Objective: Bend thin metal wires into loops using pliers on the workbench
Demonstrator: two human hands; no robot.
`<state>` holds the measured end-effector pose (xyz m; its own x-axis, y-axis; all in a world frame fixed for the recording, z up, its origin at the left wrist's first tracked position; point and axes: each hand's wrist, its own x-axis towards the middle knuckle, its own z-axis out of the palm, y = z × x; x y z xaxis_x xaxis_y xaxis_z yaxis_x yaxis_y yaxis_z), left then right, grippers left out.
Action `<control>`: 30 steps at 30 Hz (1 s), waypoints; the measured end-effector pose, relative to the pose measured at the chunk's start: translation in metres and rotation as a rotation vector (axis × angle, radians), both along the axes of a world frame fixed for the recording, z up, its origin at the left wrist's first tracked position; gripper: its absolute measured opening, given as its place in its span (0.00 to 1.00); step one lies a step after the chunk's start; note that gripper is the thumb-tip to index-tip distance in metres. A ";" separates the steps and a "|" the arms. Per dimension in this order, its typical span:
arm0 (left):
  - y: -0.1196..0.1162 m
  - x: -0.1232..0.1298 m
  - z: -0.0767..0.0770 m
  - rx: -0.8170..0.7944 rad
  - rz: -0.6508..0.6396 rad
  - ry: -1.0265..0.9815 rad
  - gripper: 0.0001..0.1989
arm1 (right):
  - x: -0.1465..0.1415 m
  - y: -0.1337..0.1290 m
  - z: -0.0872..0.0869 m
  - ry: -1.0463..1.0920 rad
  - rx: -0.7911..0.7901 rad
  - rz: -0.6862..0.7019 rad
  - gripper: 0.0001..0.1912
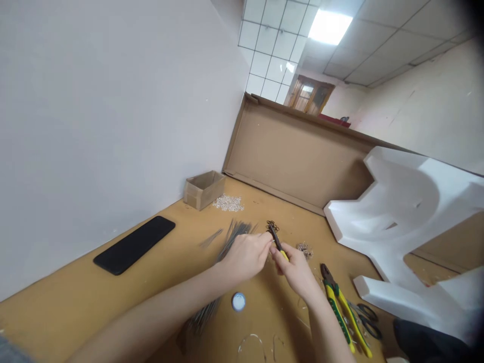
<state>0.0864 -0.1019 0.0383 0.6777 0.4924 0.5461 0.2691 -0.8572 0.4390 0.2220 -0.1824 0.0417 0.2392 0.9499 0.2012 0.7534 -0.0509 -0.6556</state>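
My right hand (295,272) is closed around small pliers (277,238) with dark jaws and a yellow handle, the jaws pointing away from me. Close beside the jaws, my left hand (247,254) is pinched; what its fingertips hold is too small to make out. Under and behind my left hand lies a bundle of thin grey wires (236,233). Just beyond the plier tips is a little heap of black rings (271,225). Small metal pieces (304,249) lie to the right of my right hand.
A small cardboard box (204,190) stands by the wall, near a pile of shiny bits (228,202). A black pad (135,245) lies left; a round blue-and-white lid (238,301) sits in front. Larger green-yellow pliers (342,307), scissors (368,320) and white foam (404,212) are right.
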 end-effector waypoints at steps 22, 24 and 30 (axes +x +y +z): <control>0.012 -0.002 0.014 -1.115 -0.557 -0.232 0.08 | 0.001 -0.008 0.021 0.429 -0.089 0.347 0.20; 0.014 -0.003 0.014 -1.128 -0.589 -0.227 0.09 | 0.002 -0.009 0.023 0.480 -0.106 0.391 0.19; 0.014 -0.002 0.011 -1.123 -0.583 -0.254 0.10 | 0.001 -0.010 0.024 0.424 -0.078 0.366 0.18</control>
